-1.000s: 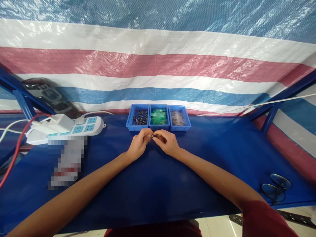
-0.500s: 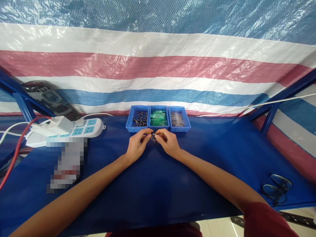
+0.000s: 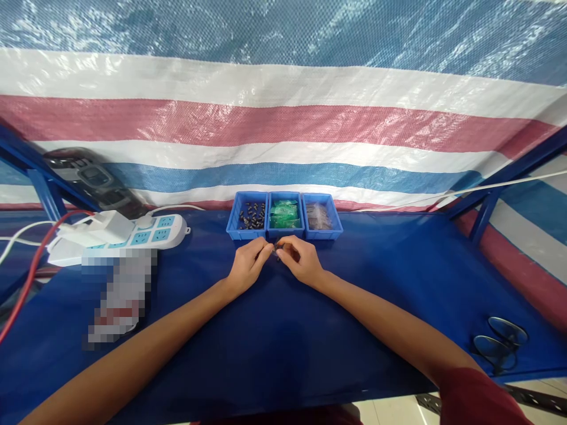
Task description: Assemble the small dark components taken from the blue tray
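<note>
My left hand [image 3: 249,264] and my right hand [image 3: 305,260] meet just in front of three small blue bins, fingertips nearly touching. A small dark piece [image 3: 277,248] shows between them, pinched in my right fingers; its shape is too small to make out. My left thumb and forefinger are pressed together at its left side, and what they grip is hidden. The left bin [image 3: 234,225] holds several small dark metal parts, the middle bin [image 3: 286,232] green packets, and the right bin [image 3: 325,234] clear plastic bags.
A white power strip [image 3: 175,231] with plugs and cables lies at the left, near a pixelated object [image 3: 121,295]. Behind it leans a dark packaged item [image 3: 95,177]. Eyeglasses [image 3: 496,345] rest at the right edge. A striped sheet [image 3: 283,127] hangs behind.
My left finger and thumb have closed together, and the dark piece between the hands has turned. The whole view has shifted slightly.
</note>
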A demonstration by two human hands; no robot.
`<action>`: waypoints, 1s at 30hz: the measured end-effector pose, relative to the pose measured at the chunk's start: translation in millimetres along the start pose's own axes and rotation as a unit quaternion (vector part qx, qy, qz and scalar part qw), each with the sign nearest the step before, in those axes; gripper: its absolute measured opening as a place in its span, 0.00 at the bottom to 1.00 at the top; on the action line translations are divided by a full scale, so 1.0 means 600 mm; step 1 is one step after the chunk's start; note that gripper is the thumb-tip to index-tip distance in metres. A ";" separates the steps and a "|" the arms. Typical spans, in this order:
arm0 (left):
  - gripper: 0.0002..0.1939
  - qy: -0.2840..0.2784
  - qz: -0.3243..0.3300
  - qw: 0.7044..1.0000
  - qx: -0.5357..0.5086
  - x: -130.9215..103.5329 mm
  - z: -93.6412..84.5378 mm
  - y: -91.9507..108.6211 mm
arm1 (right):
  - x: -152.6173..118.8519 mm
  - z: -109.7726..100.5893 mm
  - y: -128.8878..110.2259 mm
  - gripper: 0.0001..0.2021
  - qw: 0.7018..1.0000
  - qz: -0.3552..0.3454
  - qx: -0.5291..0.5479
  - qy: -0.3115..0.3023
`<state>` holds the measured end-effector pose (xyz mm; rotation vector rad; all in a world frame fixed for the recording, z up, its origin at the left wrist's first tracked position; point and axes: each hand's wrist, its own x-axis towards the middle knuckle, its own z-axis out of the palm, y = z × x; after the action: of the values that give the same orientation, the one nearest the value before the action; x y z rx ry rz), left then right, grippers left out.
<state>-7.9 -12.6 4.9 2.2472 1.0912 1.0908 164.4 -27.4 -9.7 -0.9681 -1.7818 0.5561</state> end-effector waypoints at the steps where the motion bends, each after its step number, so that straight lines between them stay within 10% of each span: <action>1: 0.18 0.003 0.000 1.000 -0.001 0.001 0.000 0.000 | -0.001 0.001 0.001 0.09 1.000 -0.011 0.000 -0.005; 30: 0.08 0.048 0.053 0.997 -0.019 -0.002 0.004 -0.009 | 0.004 0.001 0.000 0.11 1.000 -0.002 -0.016 -0.001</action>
<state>-9.2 -10.1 -0.6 2.2649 0.9885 1.2634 163.6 -25.6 -8.7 -0.9855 -1.7980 0.5281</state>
